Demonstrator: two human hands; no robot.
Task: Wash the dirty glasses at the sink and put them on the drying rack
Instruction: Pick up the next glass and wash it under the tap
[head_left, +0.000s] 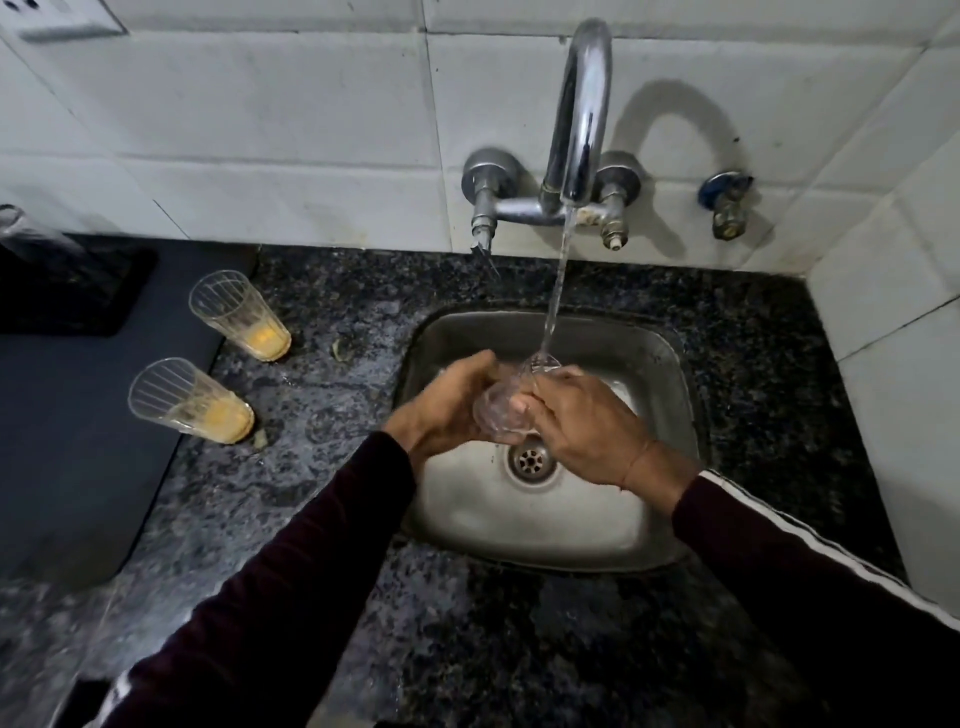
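Observation:
Over the steel sink, my left hand and my right hand both grip a clear ribbed glass, tilted with its rim up toward the tap. Water streams from the chrome tap into the glass's mouth. Two dirty glasses with yellow residue stand on the counter to the left: one farther back, one nearer. Part of the held glass is hidden by my fingers.
A dark mat covers the counter at the left, with a black tray and a clear object at its back. The granite counter looks wet. A small valve sticks out of the tiled wall on the right.

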